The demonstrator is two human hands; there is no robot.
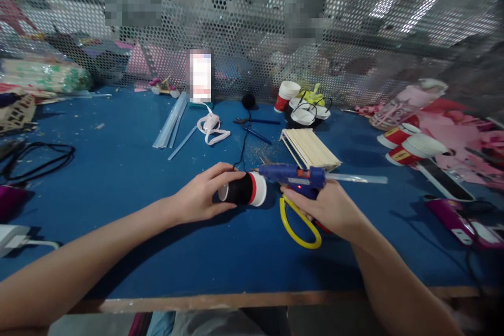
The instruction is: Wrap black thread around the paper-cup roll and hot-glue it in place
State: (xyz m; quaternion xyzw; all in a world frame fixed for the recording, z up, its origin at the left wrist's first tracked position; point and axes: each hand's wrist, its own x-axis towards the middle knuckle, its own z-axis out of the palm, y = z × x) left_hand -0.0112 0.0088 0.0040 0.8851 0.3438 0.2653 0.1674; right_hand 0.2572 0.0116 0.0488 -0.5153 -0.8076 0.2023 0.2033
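Observation:
My left hand [202, 191] is closed around a paper cup [258, 189] lying on its side, its middle wrapped in black with a red band beside a white end. A glue gun [289, 174] is gripped in my right hand [328, 206]. Its nozzle points left, close to the top of the cup; I cannot tell whether they touch. A clear glue stick [356, 179] juts from the gun's back. Under my right hand lie scissors with a yellow handle [300, 232]. Black yarn runs from a small ball [248, 101] toward the cup.
Behind the cup lie blue-handled pliers [262, 122], white ribbon [210, 128], loose glue sticks [171, 122] and wooden craft sticks [311, 148]. A lit phone [200, 76] leans by the perforated metal screen [244, 26]. More paper cups [413, 148] and a purple power strip [452, 220] are on the right.

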